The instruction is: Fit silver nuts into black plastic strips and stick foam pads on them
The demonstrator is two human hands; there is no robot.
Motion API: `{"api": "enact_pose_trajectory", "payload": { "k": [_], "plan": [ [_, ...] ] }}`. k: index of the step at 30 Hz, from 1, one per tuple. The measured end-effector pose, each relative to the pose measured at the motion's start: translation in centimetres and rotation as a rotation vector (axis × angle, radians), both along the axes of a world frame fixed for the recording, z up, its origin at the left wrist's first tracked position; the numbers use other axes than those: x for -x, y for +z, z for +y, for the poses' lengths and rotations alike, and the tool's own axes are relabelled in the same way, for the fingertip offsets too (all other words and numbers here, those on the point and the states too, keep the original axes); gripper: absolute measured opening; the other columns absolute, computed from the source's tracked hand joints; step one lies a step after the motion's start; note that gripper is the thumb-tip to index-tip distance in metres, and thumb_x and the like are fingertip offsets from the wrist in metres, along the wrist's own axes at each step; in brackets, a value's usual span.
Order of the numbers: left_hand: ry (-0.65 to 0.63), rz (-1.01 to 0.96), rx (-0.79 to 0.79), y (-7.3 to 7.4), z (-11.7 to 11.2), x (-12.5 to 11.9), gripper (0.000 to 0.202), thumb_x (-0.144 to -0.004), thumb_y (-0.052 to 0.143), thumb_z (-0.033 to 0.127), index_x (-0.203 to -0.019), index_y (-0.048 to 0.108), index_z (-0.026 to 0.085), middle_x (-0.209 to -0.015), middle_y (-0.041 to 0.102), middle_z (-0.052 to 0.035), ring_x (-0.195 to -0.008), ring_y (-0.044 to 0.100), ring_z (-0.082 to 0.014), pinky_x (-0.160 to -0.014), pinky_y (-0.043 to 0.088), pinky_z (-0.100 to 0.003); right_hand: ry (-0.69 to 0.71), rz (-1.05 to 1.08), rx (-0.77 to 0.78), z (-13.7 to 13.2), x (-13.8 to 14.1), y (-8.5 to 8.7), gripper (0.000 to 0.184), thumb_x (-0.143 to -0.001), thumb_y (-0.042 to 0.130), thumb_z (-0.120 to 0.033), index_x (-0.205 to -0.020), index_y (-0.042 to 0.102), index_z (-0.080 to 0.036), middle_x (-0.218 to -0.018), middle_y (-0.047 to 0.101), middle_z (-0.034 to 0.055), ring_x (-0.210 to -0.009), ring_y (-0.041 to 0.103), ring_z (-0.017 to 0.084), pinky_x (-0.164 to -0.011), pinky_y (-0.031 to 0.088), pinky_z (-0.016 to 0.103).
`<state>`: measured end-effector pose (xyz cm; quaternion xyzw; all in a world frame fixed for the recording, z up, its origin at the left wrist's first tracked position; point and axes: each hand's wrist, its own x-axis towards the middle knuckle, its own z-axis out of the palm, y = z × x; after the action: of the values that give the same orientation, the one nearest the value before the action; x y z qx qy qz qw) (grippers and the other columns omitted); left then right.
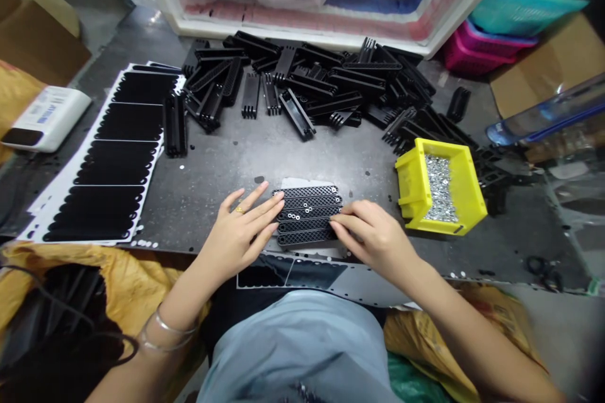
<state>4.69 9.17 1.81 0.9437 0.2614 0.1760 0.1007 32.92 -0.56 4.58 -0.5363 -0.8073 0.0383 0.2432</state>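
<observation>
A row of several black plastic bars (309, 227) with a lattice pattern lies side by side in front of me, on a pale sheet. A few small silvery nuts or rings (308, 208) rest loose on top of the bars. My left hand (241, 227) is open, its spread fingertips touching the left ends of the row. At the right ends, my right hand (373, 233) has thumb and fingers pinched together against a bar; whatever is between the fingertips is hidden. To the right of it stands a yellow bin (407, 192) holding many small silvery metal pieces (440, 189).
A heap of black plastic bars (312, 79) spreads across the back of the table. On the left lie sheets of black stickers (127, 123) and a white device (47, 118). Scissors (546, 271) sit at the right front. A large white plastic-lined tray (302, 31) stands behind.
</observation>
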Motion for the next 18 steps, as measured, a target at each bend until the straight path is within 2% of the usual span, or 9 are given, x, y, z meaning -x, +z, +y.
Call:
{"api": "enact_pose_trajectory", "payload": {
  "k": [3,6,9,14,18],
  "plan": [
    [-0.006,0.017,-0.016,0.1,-0.1,0.0,0.049,-0.107,0.049,0.024,-0.155,0.046,0.028,-0.153,0.057,-0.0027,-0.153,0.041,-0.0278,-0.122,0.026,-0.052,-0.008,0.137,0.051,1.4,3.3,-1.1,0.017,-0.105,0.056,-0.02,-0.105,0.071,-0.014,-0.093,0.071,0.0084,-0.083,0.066,0.018,-0.074,0.054,0.03],
    [0.009,0.047,-0.031,0.1,-0.4,0.0,0.049,-0.107,0.048,0.024,-0.156,0.046,0.025,-0.156,0.054,-0.0028,-0.153,0.039,-0.0289,-0.123,0.023,-0.051,-0.028,0.136,0.044,2.3,5.4,-2.1,0.018,-0.104,0.055,-0.018,-0.098,0.071,-0.014,-0.089,0.07,0.008,-0.08,0.067,0.018,-0.072,0.055,0.029],
    [-0.004,0.033,-0.027,-0.1,-0.5,0.0,0.048,-0.107,0.048,0.023,-0.155,0.047,0.022,-0.157,0.053,-0.0038,-0.153,0.041,-0.0285,-0.122,0.024,-0.049,0.034,0.138,0.019,2.4,6.4,-2.3,0.017,-0.104,0.056,-0.017,-0.096,0.071,-0.013,-0.087,0.07,0.0076,-0.08,0.065,0.018,-0.075,0.056,0.029],
    [-0.005,-0.071,-0.025,-1.2,-0.1,0.0,0.049,-0.104,0.052,0.014,-0.151,0.051,0.025,-0.151,0.06,-0.0036,-0.151,0.045,-0.0261,-0.122,0.027,-0.048,0.155,-0.038,-0.168,1.7,7.6,-1.9,0.017,-0.102,0.057,-0.014,-0.095,0.071,-0.008,-0.085,0.07,0.0102,-0.076,0.061,0.02,-0.069,0.054,0.033],
    [0.019,-0.113,-0.062,-1.7,-0.3,-0.1,0.055,-0.102,0.053,0.01,-0.154,0.047,0.027,-0.148,0.062,-0.0043,-0.149,0.048,-0.0251,-0.121,0.029,-0.047,0.209,-0.154,-0.156,1.2,7.6,-1.5,0.016,-0.101,0.058,-0.013,-0.099,0.072,-0.005,-0.092,0.069,0.0135,-0.079,0.061,0.021,-0.07,0.054,0.036]
  ]
}}
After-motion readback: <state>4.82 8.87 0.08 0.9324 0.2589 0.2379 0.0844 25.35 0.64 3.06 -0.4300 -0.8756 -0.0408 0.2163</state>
